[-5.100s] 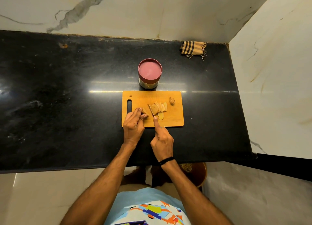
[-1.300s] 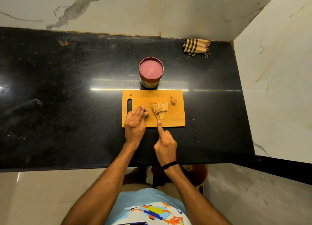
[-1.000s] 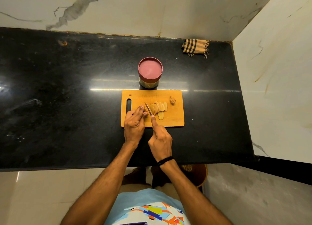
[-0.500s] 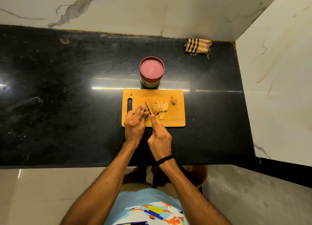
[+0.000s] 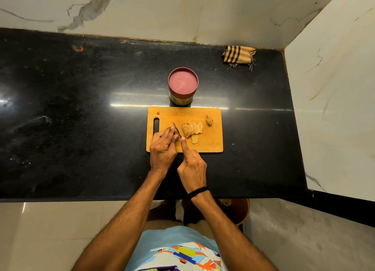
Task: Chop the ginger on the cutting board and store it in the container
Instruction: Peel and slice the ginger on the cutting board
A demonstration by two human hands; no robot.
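An orange wooden cutting board (image 5: 211, 144) lies on the black counter. Several pale ginger slices (image 5: 191, 129) are fanned out at its middle, and a small brown ginger end (image 5: 209, 120) sits at the board's far right. My left hand (image 5: 162, 148) pinches the small remaining ginger stub (image 5: 176, 132) with its fingertips. My right hand (image 5: 191, 165) grips a knife (image 5: 176, 129), its index finger stretched along the blade's back, and the blade rests at the stub. Just behind the board stands a round container (image 5: 183, 85) with a maroon lid on it.
A folded striped cloth (image 5: 239, 55) lies at the counter's far right corner. Marble walls close off the back and the right side. The counter's front edge (image 5: 81, 199) runs just under my forearms. A tiny ginger scrap (image 5: 157, 113) sits at the board's far left corner.
Over the last seconds the knife went back toward the slices and returned to the stub beside my left fingertips. In the last half second hardly anything has shifted.
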